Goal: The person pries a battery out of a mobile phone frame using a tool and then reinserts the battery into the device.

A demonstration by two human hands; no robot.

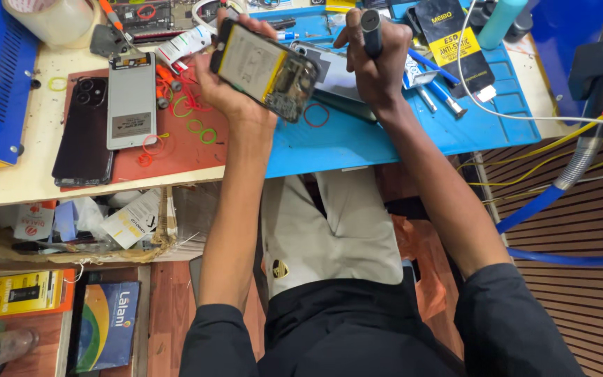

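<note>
Left hand [226, 87] gripping opened smartphone [265, 68] at upper centre of frame, tilting exposed battery and circuit board toward wearer's view. Right hand [375, 66] closing around dark electric screwdriver [371, 31], holding it upright beside phone, tip hidden. Hands hovering over blue repair mat [385, 132]. Two more phones [109, 119] lying on red mat [176, 150] at left, rubber bands [200, 130] scattered around.

Black pouch [453, 42]: flat, yellow label, on the blue mat [385, 139], far right.
Yellow box [28, 293]: shelf below the mat, far left.
Blue booklet [108, 324]: beside the yellow box.
White labels [130, 220]: crumpled, under the desk [8, 188] edge.
</note>
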